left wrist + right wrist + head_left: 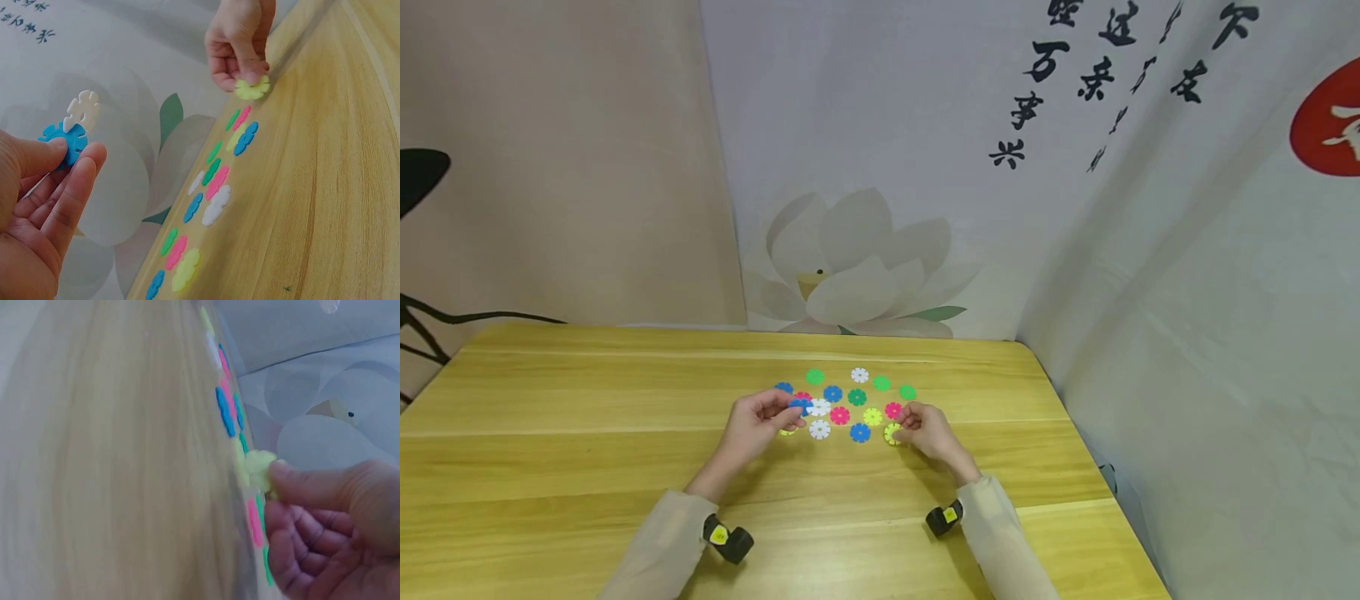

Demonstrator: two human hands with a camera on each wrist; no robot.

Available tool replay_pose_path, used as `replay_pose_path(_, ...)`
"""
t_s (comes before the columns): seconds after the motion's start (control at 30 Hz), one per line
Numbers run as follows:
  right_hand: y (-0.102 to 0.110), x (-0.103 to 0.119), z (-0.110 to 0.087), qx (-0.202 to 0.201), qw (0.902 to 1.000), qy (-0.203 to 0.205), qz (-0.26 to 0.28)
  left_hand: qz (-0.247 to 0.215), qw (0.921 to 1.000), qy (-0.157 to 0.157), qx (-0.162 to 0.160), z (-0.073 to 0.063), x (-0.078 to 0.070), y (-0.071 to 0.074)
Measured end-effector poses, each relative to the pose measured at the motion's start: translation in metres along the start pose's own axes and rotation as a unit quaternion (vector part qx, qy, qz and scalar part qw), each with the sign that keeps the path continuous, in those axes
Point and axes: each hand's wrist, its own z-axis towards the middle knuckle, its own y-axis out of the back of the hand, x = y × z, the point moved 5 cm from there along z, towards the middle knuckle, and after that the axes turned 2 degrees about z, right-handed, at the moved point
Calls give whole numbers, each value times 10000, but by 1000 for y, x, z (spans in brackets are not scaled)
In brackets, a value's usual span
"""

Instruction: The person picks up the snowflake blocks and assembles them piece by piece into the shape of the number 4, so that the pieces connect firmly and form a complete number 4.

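Note:
My left hand [756,427] pinches a blue snowflake disc [74,142] between thumb and fingers. A white snowflake disc [84,112] is joined to the blue one by its slots and sticks out from it, both raised off the table. My right hand [931,432] grips a yellow snowflake disc [252,89] by its edge, thumb on one face, other fingers curled behind. In the head view this yellow disc is at the right end of the loose pieces, apart from the joined pair.
Several loose slotted discs lie flat on the wooden table [820,517] between and beyond the hands, among them a white disc [820,429], a blue disc [860,432], a pink disc [839,416] and a green disc [815,377]. A printed curtain [865,125] hangs behind the table.

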Motion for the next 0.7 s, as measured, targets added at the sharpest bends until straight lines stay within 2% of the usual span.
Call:
replay_pose_path(0.23, -2, 18, 1, -282, 9965, 412, 666, -48, 9998, -172, 31, -2, -7, -3)
replay_pose_path(0.37, -3, 37, -2, -245, 9927, 529, 1057, -56, 9998, -206, 32, -2, -9, -4)
replay_pose_path(0.53, -6, 71, -12, -226, 9820, 615, 1774, -49, 9998, -171, 0, -3, -10, -5)
replay_pose_path(0.7, -11, 91, -18, -496, 9710, 1010, 2109, -85, 9997, -229, 49, -2, -10, -6)
